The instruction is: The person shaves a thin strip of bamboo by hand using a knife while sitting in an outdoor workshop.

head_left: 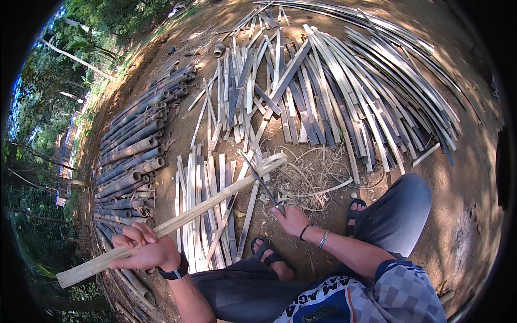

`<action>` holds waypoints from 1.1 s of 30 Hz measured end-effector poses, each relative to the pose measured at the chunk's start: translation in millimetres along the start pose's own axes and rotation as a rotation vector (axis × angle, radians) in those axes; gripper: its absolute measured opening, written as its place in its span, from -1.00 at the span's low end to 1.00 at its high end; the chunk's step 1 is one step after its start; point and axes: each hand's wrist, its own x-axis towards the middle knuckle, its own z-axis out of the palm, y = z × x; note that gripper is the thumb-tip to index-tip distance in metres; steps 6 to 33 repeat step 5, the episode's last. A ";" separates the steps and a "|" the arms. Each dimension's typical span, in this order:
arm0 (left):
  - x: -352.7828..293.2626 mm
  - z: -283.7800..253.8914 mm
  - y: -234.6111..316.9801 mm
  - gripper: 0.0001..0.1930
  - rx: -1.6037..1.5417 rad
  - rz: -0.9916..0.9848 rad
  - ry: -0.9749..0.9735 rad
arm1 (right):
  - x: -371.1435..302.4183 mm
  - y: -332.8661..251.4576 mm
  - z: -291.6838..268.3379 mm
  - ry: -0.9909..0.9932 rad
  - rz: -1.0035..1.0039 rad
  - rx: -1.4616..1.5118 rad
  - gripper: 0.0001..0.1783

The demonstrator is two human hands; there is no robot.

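Note:
A long pale bamboo strip [210, 201] slants across in front of me, its near end at the lower left and its far end over the shavings. My left hand [144, 248] is closed round it near the lower-left end, thumb along the underside. In my right hand [291, 219] is a knife [262, 184] with a long narrow dark blade, its handle mostly hidden by my fingers. The blade points up and left, and in this view it crosses the strip near its far end. Whether the edge touches the strip I cannot tell.
Curly bamboo shavings [318, 175] lie on the dirt beyond my knees. Split strips [202, 185] are stacked beneath the held one, and a large fan of strips [371, 97] spreads at the far right. Uncut bamboo poles [132, 157] are piled at left. My sandalled foot [267, 253] is close by.

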 end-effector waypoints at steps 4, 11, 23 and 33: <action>0.4 -0.7 -0.2 -0.38 -0.012 0.012 0.001 | -36.9 -71.9 -10.1 -0.131 -0.228 0.066 -0.44; -2.4 1.4 0.1 -0.38 -0.014 0.004 -0.004 | -36.1 -76.4 -12.8 -0.250 -0.193 0.152 -0.49; -2.4 1.4 0.1 -0.38 -0.014 0.004 -0.004 | -36.1 -76.4 -12.8 -0.250 -0.193 0.152 -0.49; -2.4 1.4 0.1 -0.38 -0.014 0.004 -0.004 | -36.1 -76.4 -12.8 -0.250 -0.193 0.152 -0.49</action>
